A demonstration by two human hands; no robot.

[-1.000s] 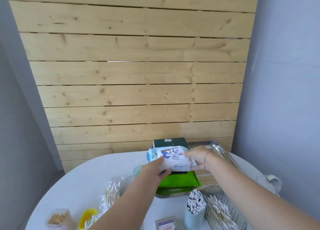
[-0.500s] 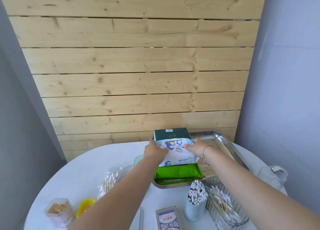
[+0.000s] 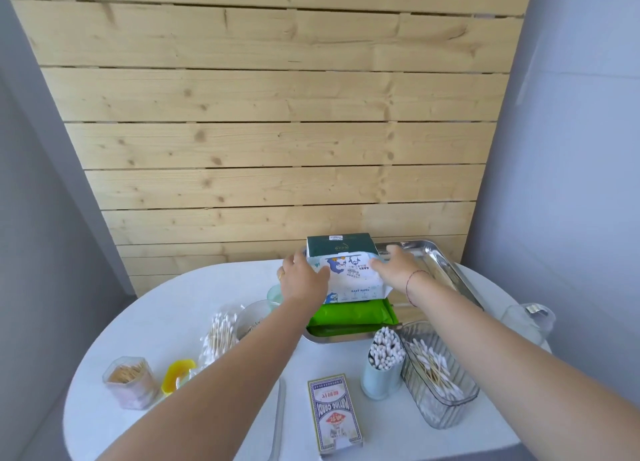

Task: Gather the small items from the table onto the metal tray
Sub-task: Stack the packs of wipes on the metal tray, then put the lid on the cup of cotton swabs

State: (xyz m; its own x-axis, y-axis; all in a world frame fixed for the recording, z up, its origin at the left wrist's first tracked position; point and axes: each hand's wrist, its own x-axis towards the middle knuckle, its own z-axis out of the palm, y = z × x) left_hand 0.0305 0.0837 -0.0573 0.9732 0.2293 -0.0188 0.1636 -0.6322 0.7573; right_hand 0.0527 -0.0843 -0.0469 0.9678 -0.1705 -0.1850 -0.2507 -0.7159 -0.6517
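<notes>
Tray (image 3: 437, 256) shiny polished metal; wipes pack (image 3: 353, 278) glossy plastic film; wall (image 3: 270, 141) knotty bare wood.

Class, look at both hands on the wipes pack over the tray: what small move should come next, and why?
Probably let go and draw both hands back. The wipes pack already lies in the metal tray, on the green pack, with the left hand and right hand flat on its ends. The card box and cotton swab cup remain on the table.

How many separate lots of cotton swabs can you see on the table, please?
3: a loose bagged bundle at left, a blue cup, and a clear ribbed box near the tray.
</notes>
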